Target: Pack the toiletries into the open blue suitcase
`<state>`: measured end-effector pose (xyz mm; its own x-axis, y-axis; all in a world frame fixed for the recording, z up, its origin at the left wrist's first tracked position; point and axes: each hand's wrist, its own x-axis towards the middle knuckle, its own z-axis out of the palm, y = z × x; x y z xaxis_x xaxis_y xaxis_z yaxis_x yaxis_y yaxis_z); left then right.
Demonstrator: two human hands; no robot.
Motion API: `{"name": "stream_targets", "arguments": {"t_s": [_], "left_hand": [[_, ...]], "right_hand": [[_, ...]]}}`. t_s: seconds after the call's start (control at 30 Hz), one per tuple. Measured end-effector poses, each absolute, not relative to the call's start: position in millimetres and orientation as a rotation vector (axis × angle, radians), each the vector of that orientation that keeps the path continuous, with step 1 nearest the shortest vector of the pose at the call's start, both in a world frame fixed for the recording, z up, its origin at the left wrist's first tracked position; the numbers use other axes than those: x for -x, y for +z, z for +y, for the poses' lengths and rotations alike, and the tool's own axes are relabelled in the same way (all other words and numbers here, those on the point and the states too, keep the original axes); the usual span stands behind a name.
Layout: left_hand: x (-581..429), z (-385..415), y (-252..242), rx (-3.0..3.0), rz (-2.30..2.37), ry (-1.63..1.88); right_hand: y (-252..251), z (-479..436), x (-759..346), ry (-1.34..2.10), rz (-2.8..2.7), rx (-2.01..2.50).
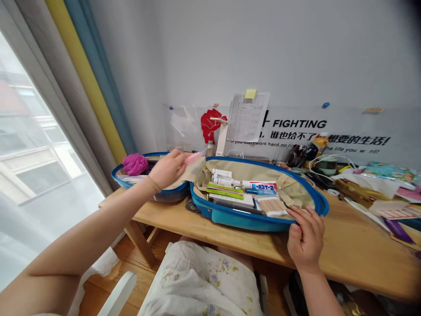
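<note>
My left hand (pixel 168 169) is closed on a small pink object (pixel 193 158), blurred by motion, above the middle of an opened blue suitcase (pixel 250 223). My right hand (pixel 306 239) lies on the suitcase's front right rim, fingers spread and gripping nothing. Near those fingers is a pack of cotton swabs (pixel 272 206). The right half also holds a green packet (pixel 225 191), a blue and white packet (pixel 261 188), white boxes and a white tube. A magenta bath puff (pixel 135 164) sits at the far end of the left half.
The suitcase lies on a wooden table (pixel 355 245) against the wall. A white lamp (pixel 221 138) stands behind it. Cables, an orange bottle (pixel 319 145), pens and papers crowd the table's right side. Curtains (pixel 85 74) and a window are at left.
</note>
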<state>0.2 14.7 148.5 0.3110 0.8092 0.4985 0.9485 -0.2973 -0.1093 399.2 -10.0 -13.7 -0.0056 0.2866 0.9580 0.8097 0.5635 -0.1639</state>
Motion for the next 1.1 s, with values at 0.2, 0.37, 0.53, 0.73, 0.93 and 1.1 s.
{"name": "stream_targets", "arguments": {"t_s": [0.2,0.37,0.53,0.73,0.93,1.1], "left_hand": [[-98.8,12.1,137.2,2.492,-1.338,-0.142],[-121.5,28.1,123.8,2.776,-1.277,0.079],[-107.9,48.5,118.1,3.026,-1.361,-0.028],[-102.9,64.9,107.3,2.876,-1.413,-0.041],[-104.8,64.9,101.9,3.194,-1.221,0.200],[-105.0,63.6,101.5,3.250,-1.269,0.203]], "right_hand": [[-11.7,-10.7,-398.9,-0.554,-1.592,0.928],[-12.3,-11.6,-398.7,-0.556,-1.600,0.937],[-12.4,-12.4,-397.8,-0.553,-1.598,0.949],[-11.5,-11.9,-398.0,-0.546,-1.599,0.950],[-10.4,-11.8,-398.1,-0.558,-1.606,0.945],[-11.0,-10.5,-397.7,-0.560,-1.597,0.934]]}}
